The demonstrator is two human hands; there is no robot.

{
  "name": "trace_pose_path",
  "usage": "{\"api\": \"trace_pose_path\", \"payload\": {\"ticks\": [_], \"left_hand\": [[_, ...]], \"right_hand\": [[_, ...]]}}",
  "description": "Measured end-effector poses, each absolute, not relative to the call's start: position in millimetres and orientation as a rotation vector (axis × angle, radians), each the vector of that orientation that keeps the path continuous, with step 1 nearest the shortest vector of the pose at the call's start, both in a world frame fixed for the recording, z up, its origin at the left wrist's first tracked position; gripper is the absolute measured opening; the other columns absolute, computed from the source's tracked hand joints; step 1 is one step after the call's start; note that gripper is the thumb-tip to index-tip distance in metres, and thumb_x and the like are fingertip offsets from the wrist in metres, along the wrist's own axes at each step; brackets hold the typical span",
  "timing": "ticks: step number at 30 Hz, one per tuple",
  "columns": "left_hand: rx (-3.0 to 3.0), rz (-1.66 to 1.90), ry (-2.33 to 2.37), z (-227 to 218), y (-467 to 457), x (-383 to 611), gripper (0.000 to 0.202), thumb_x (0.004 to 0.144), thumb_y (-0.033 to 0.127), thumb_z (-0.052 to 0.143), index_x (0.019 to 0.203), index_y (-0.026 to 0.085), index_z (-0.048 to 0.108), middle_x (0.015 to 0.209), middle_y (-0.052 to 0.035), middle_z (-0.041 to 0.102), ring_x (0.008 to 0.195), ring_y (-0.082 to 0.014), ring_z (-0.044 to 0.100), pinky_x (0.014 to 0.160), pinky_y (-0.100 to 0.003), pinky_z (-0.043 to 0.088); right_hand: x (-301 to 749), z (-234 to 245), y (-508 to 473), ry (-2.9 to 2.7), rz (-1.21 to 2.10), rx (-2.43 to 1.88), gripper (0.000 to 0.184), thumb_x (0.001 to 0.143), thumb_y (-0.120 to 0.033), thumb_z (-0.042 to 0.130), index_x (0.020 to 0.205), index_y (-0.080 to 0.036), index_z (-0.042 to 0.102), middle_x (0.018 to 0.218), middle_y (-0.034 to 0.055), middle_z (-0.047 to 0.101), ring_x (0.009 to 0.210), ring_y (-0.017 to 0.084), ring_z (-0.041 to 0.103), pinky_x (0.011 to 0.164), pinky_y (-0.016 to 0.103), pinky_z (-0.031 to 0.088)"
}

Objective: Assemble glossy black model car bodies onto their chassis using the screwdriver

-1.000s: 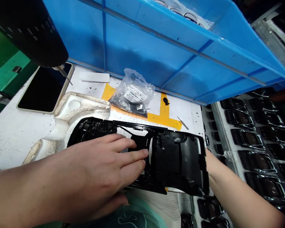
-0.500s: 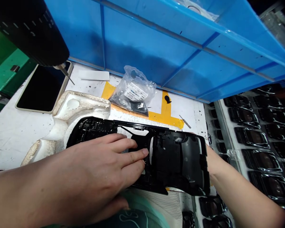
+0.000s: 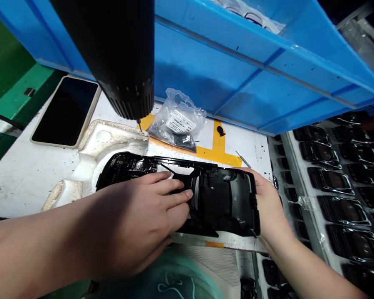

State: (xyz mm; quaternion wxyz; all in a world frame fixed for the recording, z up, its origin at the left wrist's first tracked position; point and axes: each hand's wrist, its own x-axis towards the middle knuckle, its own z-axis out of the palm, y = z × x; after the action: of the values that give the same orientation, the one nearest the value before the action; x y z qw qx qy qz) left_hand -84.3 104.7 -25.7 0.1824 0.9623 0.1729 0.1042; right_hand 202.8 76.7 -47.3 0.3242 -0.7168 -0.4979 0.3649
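Steadying the glossy black plastic frame (image 3: 221,199) at six o'clock, your left hand (image 3: 134,220) lies open-fingered on top to pin it while your right hand (image 3: 268,203) grips its right end.

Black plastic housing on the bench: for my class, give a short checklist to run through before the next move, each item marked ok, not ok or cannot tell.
Left hand on the black plastic housing: ok, fingers lie across its middle.
Right hand at the housing's right end: ok, it grips the edge.
Housing seated in the foam cradle: cannot tell.
Electric screwdriver clear of the housing: ok, it hangs above and to the left.
Dark parts in the plastic bag: cannot tell what they are.
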Motion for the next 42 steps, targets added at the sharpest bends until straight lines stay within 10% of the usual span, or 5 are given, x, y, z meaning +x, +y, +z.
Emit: {"api": "trace_pose_path", "payload": {"ticks": [12,26,42], "left_hand": [[2.738,0.01,0.436,-24.4,109.3,-75.6,0.04,0.09,0.014,0.054,0.128,0.009,0.067,0.138,-0.0118,0.067,0.131,-0.0314,0.059,0.116,-0.045,0.039],[2.65,-0.045,0.437,-10.9,110.2,-72.7,0.033,0.09,0.027,0.059,0.119,0.012,0.066,0.132,-0.0121,0.069,0.127,-0.0304,0.06,0.117,-0.047,0.041],[2.687,-0.016,0.447,-18.6,112.1,-69.1,0.042,0.094,0.04,0.059,0.122,0.008,0.066,0.138,-0.014,0.066,0.125,-0.03,0.063,0.116,-0.046,0.042]], "right_hand": [[216.4,-51.5,81.7,-1.897,0.572,-1.855,0.026,0.09,-0.018,0.05,0.098,-0.023,0.074,0.097,0.0072,0.066,0.093,0.021,0.065,0.088,0.036,0.053],[173.9,1.0,179.7,-2.317,0.596,-1.616,0.017,0.088,-0.019,0.059,0.095,-0.021,0.075,0.084,-0.0001,0.074,0.07,0.013,0.063,0.071,0.024,0.045],[129.7,9.0,253.7,-2.389,0.461,-1.547,0.027,0.093,-0.021,0.05,0.111,-0.02,0.069,0.104,0.003,0.074,0.089,0.016,0.065,0.08,0.025,0.045]]}}
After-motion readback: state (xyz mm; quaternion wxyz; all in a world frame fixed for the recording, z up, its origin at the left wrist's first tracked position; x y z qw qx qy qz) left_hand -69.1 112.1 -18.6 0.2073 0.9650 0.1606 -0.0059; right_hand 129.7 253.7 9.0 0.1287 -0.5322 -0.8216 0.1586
